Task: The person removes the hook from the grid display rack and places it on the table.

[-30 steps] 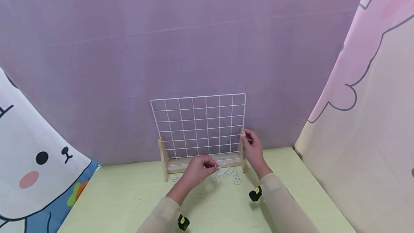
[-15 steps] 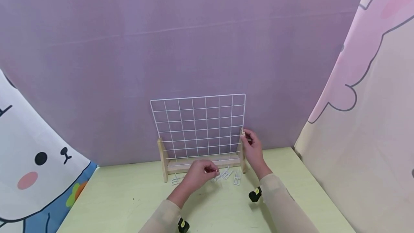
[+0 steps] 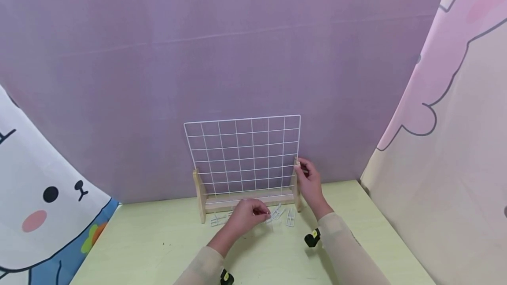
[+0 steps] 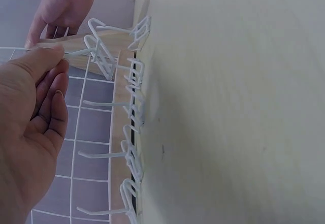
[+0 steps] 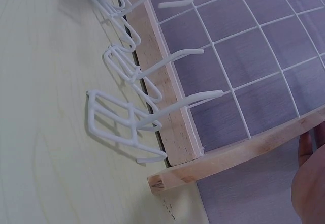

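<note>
A white wire grid panel (image 3: 241, 153) stands upright in a wooden stand (image 3: 200, 199) at the back of the pale green table (image 3: 158, 241). My left hand (image 3: 264, 211) hovers low in front of the stand and pinches a white wire hook (image 4: 99, 56) between thumb and fingers (image 4: 51, 64). Several more white hooks (image 3: 290, 217) lie on the table along the stand's base (image 5: 167, 112). My right hand (image 3: 302, 168) grips the stand's right wooden post (image 3: 295, 188); only a fingertip of it (image 5: 310, 188) shows in the right wrist view.
A purple cloth (image 3: 237, 47) hangs behind the stand. A cartoon rabbit cloth (image 3: 39, 188) closes the left side and a pink one (image 3: 455, 122) the right. The table's right edge runs close to the pink cloth.
My left hand has dropped slightly toward the table, still pinching the hook. The right hand stays on the post.
</note>
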The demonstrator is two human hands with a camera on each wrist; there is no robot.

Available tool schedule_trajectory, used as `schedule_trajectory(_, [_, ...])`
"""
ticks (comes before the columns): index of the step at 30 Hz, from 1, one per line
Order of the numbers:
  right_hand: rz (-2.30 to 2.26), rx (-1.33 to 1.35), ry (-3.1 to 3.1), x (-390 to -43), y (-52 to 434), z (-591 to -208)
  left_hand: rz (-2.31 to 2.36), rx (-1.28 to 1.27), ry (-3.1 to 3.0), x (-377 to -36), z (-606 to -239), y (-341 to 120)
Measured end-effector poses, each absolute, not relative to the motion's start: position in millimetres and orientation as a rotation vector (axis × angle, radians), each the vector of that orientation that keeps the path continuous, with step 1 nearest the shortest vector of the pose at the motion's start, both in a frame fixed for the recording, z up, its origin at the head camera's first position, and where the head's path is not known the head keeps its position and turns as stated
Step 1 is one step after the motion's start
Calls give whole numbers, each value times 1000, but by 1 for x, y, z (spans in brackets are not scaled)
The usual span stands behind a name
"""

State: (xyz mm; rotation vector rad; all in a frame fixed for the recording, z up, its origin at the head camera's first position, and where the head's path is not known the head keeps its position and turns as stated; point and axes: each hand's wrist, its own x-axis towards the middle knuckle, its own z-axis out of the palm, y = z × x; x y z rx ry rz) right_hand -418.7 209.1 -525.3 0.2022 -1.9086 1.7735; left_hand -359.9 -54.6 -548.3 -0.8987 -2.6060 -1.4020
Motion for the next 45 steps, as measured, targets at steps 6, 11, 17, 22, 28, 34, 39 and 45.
schedule_trajectory(6, [1782,244,-1891,-419,211,-527,-1378,-881,-2629,-359,-552,-51])
schedule_trajectory(11, [1781,243,-1896,-420,212,-526,-1342,-897,-2631,-360,-555,-49])
schedule_trajectory(17, [1785,230,-1888,-422,211,-526,-1306,-924,-2654,-361,-556,-45])
schedule_trajectory(22, [1783,210,-1915,-419,209,-522,-1283,-922,-2663,-363,-558,-46])
schedule_trajectory(28, [1783,215,-1941,-399,205,-500,-1261,-904,-2670,-363,-560,-46])
schedule_trajectory(34, [1785,232,-1922,-405,208,-510,-1237,-868,-2687,-363,-561,-44])
schedule_trajectory(39, [1745,252,-1905,-421,213,-528,-1248,-865,-2689,-364,-563,-43])
schedule_trajectory(45, [1748,262,-1894,-420,212,-528,-1259,-862,-2687,-363,-565,-41])
